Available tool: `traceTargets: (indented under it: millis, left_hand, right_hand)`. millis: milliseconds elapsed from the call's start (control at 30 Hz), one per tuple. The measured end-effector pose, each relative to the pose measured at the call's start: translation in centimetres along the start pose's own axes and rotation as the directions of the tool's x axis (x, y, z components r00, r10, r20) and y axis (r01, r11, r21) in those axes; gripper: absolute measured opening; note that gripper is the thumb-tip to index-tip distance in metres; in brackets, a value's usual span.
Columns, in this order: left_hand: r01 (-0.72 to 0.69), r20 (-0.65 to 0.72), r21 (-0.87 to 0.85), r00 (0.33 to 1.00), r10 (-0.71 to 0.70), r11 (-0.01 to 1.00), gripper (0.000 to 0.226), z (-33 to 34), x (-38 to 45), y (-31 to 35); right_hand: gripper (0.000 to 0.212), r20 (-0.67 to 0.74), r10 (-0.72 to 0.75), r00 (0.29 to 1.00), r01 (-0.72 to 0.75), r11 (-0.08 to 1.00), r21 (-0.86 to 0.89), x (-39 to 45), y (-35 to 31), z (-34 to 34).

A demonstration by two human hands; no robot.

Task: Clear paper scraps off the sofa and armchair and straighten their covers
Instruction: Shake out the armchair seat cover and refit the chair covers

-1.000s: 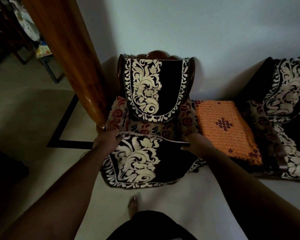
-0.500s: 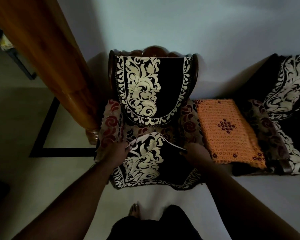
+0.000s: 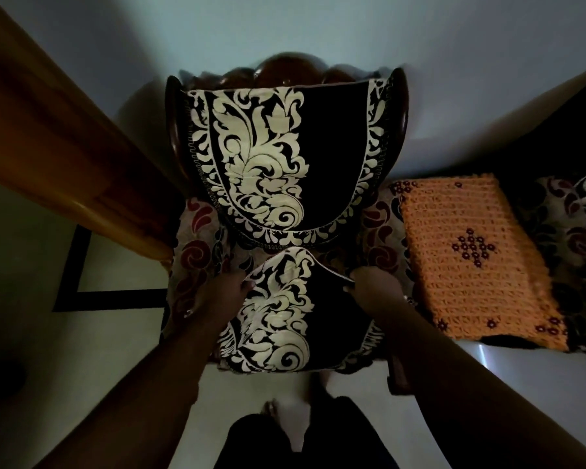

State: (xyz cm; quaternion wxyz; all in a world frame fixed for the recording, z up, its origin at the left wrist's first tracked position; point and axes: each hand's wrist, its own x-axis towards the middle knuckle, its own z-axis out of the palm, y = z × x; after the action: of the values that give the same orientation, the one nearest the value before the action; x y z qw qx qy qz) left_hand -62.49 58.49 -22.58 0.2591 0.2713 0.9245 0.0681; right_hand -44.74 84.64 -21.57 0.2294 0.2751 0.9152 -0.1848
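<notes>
Two hands grip the armchair's seat cover point(image 3: 285, 316): left hand point(image 3: 217, 292) and right hand point(image 3: 376, 286) each pinch its rear edge.

Seat cover point(image 3: 278, 319) matt woven cloth; armchair frame point(image 3: 286, 67) glossy wood; orange mat point(image 3: 471, 255) knobbly crochet.

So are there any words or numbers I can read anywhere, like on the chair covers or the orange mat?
None: no words, labels, brands, numbers or signs show anywhere in this view.
Seat cover, held by the left hand and the right hand: only cream leaf swirls on black.
Back cover: the same swirls, no writing.
Orange mat: only small dark flower shapes.
</notes>
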Motion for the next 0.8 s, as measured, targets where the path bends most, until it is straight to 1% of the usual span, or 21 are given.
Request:
traceTargets:
  millis: [133,200,267,333,400,433,500,600,733,800]
  left_hand:
    - [-0.008,0.006,0.133,1.0,0.007,0.991,0.042,0.4,5.4,-0.3]
    - [-0.017,0.026,0.157,1.0,0.013,0.987,0.038,1.4,8.4,-1.0]
    - [-0.017,0.044,0.186,0.999,0.009,0.982,0.033,2.3,11.0,-1.8]
    - [-0.043,0.006,0.298,0.999,0.043,0.954,0.027,4.0,13.7,-3.1]
    - [-0.067,0.019,0.45,0.998,0.066,0.891,0.02,5.5,15.9,-4.1]
    - [-0.06,0.009,0.486,0.998,0.064,0.872,0.02,6.3,17.1,-4.7]
    - [-0.057,-0.006,0.514,0.998,0.07,0.856,0.023,8.4,19.6,-6.0]
    - [-0.066,0.011,0.553,0.997,0.072,0.831,0.03,11.1,22.8,-7.4]
    - [-0.077,-0.011,0.58,0.995,0.102,0.811,0.029,13.6,26.2,-7.9]
    - [-0.086,-0.033,0.604,0.991,0.133,0.793,0.034,14.9,27.9,-8.1]
  right_hand:
    - [0.03,0.02,-0.056,0.998,0.056,0.998,-0.009,5.6,1.3,-0.4]
    - [0.028,0.011,-0.096,0.995,0.096,0.994,-0.06,8.5,1.8,0.0]
    - [0.025,-0.017,-0.116,0.993,0.113,0.982,-0.149,11.0,2.3,0.7]
    - [0.026,-0.038,-0.113,0.993,0.102,0.967,-0.232,13.7,2.9,1.8]
    - [0.029,-0.066,-0.106,0.992,0.081,0.949,-0.305,16.2,3.2,3.3]
    - [0.029,-0.083,-0.096,0.992,0.063,0.943,-0.327,17.5,3.4,4.3]
    - [0.027,-0.118,-0.067,0.991,0.024,0.942,-0.334,20.2,3.9,6.4]
    - [0.027,-0.18,-0.033,0.983,-0.03,0.941,-0.338,23.7,4.5,9.2]
    - [0.039,-0.275,-0.059,0.96,-0.04,0.939,-0.343,28.0,5.0,12.1]
    - [0.047,-0.297,-0.053,0.954,-0.056,0.936,-0.347,29.9,5.5,13.8]
